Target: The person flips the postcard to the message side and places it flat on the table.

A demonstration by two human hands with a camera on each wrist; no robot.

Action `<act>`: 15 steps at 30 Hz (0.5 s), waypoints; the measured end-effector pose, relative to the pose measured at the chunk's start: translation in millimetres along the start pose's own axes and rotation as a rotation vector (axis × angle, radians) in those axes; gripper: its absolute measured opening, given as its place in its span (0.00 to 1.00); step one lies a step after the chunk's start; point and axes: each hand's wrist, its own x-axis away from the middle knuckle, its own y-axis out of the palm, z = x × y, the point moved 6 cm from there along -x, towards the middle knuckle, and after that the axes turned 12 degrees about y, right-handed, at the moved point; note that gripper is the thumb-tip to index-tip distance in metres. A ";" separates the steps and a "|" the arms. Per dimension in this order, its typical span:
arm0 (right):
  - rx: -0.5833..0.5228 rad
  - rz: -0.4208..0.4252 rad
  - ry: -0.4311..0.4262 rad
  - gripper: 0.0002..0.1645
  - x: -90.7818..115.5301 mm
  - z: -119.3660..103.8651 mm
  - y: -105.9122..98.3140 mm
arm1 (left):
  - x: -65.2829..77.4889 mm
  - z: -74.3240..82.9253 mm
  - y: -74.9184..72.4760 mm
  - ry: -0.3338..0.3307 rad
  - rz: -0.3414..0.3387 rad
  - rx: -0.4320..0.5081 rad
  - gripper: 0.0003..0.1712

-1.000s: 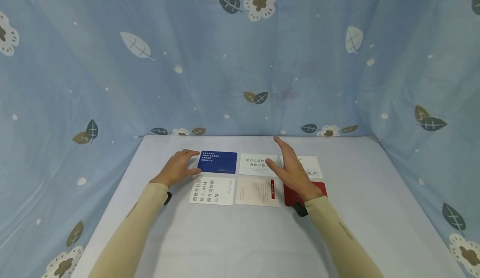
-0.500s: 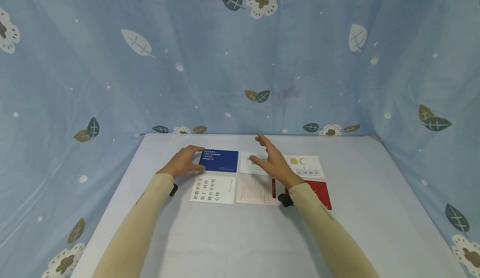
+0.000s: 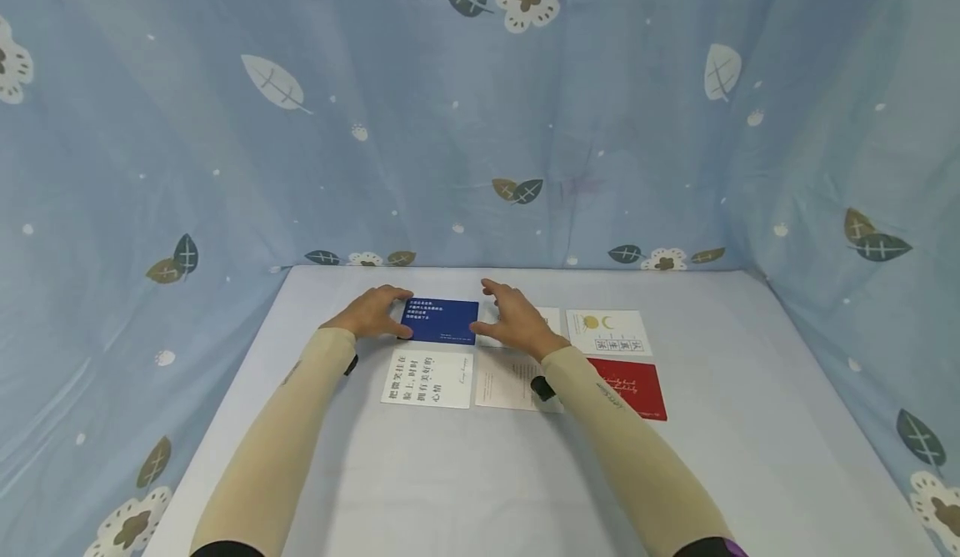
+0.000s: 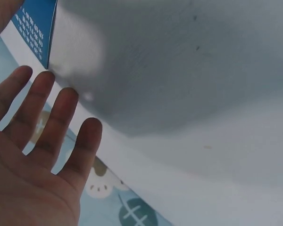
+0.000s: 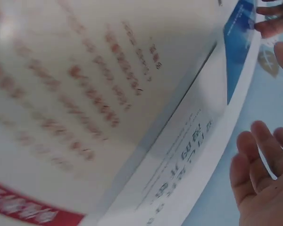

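Note:
A dark blue card (image 3: 442, 323) with white lettering lies flat in the back row, at the left. My left hand (image 3: 369, 313) is at its left edge, thumb and forefinger spread near the two left corners; whether they touch is unclear. In the left wrist view, that hand's fingers (image 4: 63, 122) are spread and nearly straight. My right hand (image 3: 517, 321) reaches over a white printed card (image 3: 551, 318), partly hiding it, with the thumb close to the blue card's right edge. The right wrist view has its fingers (image 5: 243, 174) slightly bent, holding nothing.
In the front row lie a white card with large black characters (image 3: 427, 379), a pale pink card (image 3: 498, 382) and a red card (image 3: 637, 388). A white card with a yellow circle (image 3: 609, 332) is at back right. Blue patterned cloth (image 3: 480, 123) surrounds the white table (image 3: 465, 490).
My right hand has moved left from above the right-hand cards to the blue card's right edge. The left hand has shifted slightly right, closer to the blue card. The cards appear unmoved.

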 end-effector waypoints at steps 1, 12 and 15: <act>0.042 -0.001 -0.007 0.54 -2.8 -2.9 2.1 | -0.5 -1.0 -0.6 0.001 -0.004 -0.006 0.50; 0.319 -0.074 0.015 0.63 -24.9 -19.5 20.0 | -6.9 -7.4 0.0 -0.019 -0.042 -0.022 0.53; 0.368 -0.092 0.045 0.65 -27.3 -16.7 23.0 | -9.6 -6.8 2.0 -0.028 -0.045 -0.036 0.53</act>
